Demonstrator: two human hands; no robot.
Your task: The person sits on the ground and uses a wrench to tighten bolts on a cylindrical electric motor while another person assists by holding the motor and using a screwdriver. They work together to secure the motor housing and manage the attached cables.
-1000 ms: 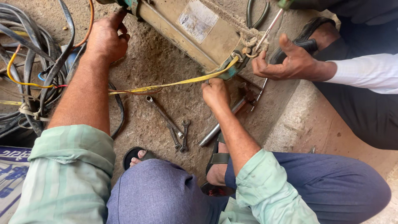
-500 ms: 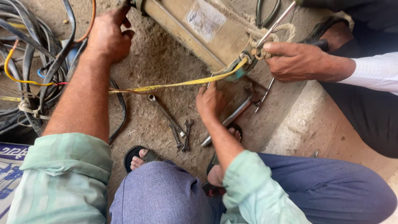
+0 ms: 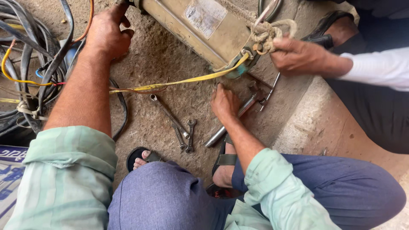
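Under right hand (image 3: 224,103): steel pipe wrench (image 3: 232,123)

The right hand (image 3: 224,103) dropped from the yellow cable (image 3: 187,81) at frame centre onto the steel pipe tool (image 3: 230,124); the co-worker's hand (image 3: 296,55) gripped the frayed rope knot (image 3: 266,32).

A worn rectangular label (image 3: 205,16) is stuck on the upper face of the long tan metal casing (image 3: 187,30) at the top of the view. It is pale grey-white with scuffed, dirty edges and faint dark print, and it sits tilted along the casing's slant. At the lower left corner, a flat blue-and-white printed sheet or package (image 3: 10,170) lies partly cut off by the frame.
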